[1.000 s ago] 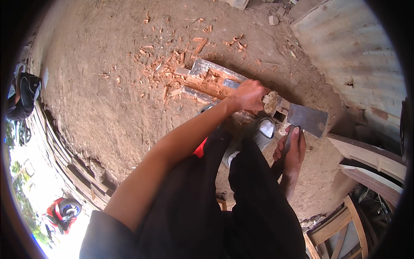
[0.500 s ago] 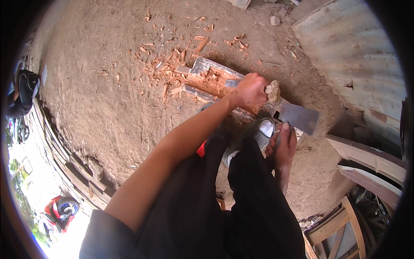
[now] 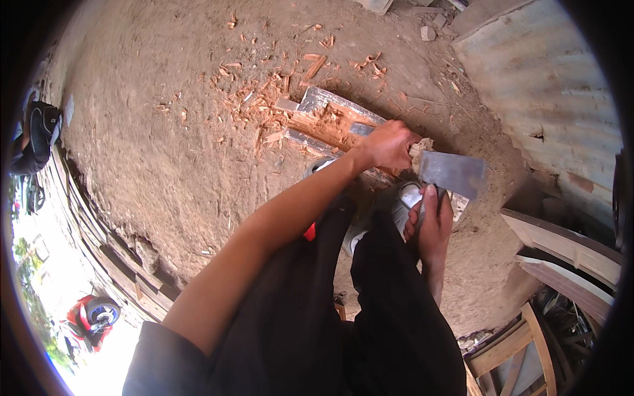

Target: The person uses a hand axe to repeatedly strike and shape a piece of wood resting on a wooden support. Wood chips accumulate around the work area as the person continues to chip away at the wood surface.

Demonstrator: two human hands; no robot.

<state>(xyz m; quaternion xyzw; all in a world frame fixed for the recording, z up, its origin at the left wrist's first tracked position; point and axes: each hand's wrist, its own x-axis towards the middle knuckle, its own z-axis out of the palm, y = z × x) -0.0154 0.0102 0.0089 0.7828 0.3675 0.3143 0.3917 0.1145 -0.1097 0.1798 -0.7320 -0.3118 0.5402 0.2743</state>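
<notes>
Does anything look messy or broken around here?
Yes. Curly shavings are scattered on the ground near the left end of the wood, so it looks messy. The chisel's handle end, poking out of the left hand, looks frayed. The sheet on the right seems torn.

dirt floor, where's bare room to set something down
Widest bare dirt: between edge boards and left forearm. Smaller: between right hand and leaning panels. Crowded: around the wooden block, shavings at its left end, left hand over it.

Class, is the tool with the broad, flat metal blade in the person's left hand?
No, the right hand holds the broad-bladed tool, while the left hand grips a chisel-like tool.
</notes>
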